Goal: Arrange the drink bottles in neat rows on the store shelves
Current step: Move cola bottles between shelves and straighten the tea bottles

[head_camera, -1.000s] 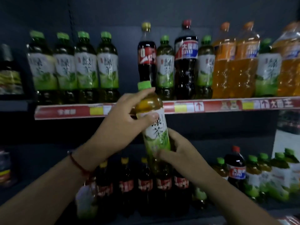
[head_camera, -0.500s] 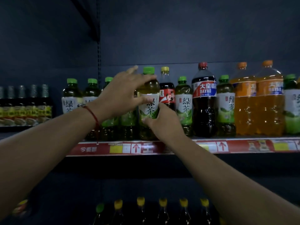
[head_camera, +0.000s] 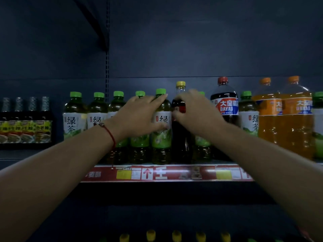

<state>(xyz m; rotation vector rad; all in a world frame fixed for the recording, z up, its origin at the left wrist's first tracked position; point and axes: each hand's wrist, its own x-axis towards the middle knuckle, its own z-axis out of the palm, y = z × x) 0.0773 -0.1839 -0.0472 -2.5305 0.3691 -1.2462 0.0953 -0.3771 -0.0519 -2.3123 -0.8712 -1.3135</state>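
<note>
From my head camera, both my arms reach up to the shelf point(head_camera: 167, 173) with its red price strip along the front edge. My left hand point(head_camera: 138, 117) is wrapped around the green tea bottle point(head_camera: 161, 135) that stands upright on the shelf at the right end of a row of green-capped tea bottles point(head_camera: 74, 119). My index finger lies along its shoulder just under the green cap, and my thumb presses on the front of the white label; the bottle sits between those fingers, so the grip is partly closed around it. A red string bracelet point(head_camera: 109, 133) circles that wrist.

My right hand point(head_camera: 194, 112) is just beside it, fingers curled around the neck and upper body of the dark cola bottle point(head_camera: 180, 137) with the yellow cap, which touches the tea bottle's right side. Behind my right hand another green tea bottle is mostly hidden.

Further right stand a large dark cola bottle point(head_camera: 225, 105) with a red cap, one more tea bottle, and two large orange soda bottles point(head_camera: 283, 119). Far left is a pack of dark sauce bottles point(head_camera: 26, 126). Yellow caps show on the shelf below.
</note>
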